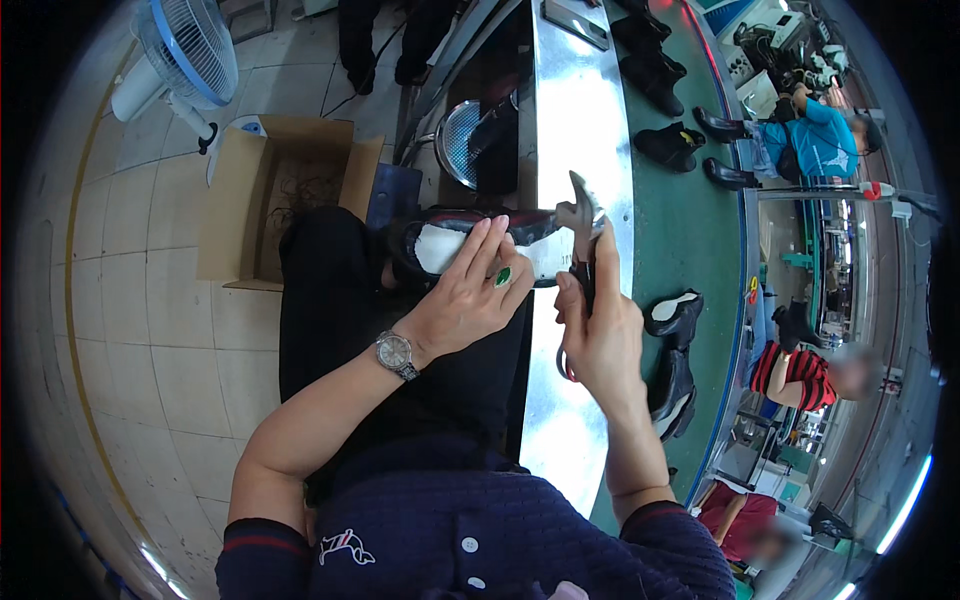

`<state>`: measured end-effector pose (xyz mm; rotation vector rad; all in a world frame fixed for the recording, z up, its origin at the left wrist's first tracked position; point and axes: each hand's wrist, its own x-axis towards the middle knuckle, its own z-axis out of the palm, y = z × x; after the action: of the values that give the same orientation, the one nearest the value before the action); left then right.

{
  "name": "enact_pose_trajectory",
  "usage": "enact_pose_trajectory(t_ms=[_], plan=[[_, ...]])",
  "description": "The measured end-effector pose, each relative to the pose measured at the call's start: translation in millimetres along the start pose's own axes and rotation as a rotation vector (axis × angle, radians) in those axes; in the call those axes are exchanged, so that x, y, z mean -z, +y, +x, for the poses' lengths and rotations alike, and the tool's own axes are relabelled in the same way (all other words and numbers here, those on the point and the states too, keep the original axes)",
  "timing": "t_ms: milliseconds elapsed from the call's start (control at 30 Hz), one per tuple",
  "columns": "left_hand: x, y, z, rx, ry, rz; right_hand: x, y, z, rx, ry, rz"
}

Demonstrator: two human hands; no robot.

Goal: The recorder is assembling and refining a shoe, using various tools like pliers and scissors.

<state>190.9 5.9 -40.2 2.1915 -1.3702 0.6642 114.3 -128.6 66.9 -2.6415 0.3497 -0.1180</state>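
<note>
A dark shoe [432,246] lies sole up across my lap and the metal bench edge, its white bottom showing and its dark upper folded in around the rim. My left hand [472,288], with a green-stoned ring on it, is closed over the shoe. Its fingers press together across the sole to the far rim; the thumb is hidden. In my right hand [606,335] is a pair of shoemaker's pincers [582,222], with a curved metal head and partly red handles. The fingers wrap the handles, while the head is at the right end of the shoe.
Beside my right arm runs a metal bench [572,440], then a green conveyor belt [655,225] carrying several dark shoes [672,147]. A cardboard box [232,205] and a fan [190,60] stand at left. Other people [815,140] work beyond the belt.
</note>
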Motion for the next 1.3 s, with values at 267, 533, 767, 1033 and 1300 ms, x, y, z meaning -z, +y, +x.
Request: enact_pose_trajectory(t_ms=[267,533,767,1033,1300], plan=[[54,-15,19,0.239,-0.371,0.190,4,-7,10,0.101,-0.260,-0.339],[43,-16,-2,0.127,-0.285,0.275,-8,-21,11,0.057,-0.219,-0.235],[39,-21,-12,0.156,-0.200,0.157,-27,-19,10,0.069,-0.244,-0.260],[64,-42,-11,0.574,-0.172,-0.486,-39,-31,15,0.038,-0.216,-0.207],[63,-47,-7,0.616,-0.081,-0.601,-45,-44,22,0.064,-0.175,-0.135]])
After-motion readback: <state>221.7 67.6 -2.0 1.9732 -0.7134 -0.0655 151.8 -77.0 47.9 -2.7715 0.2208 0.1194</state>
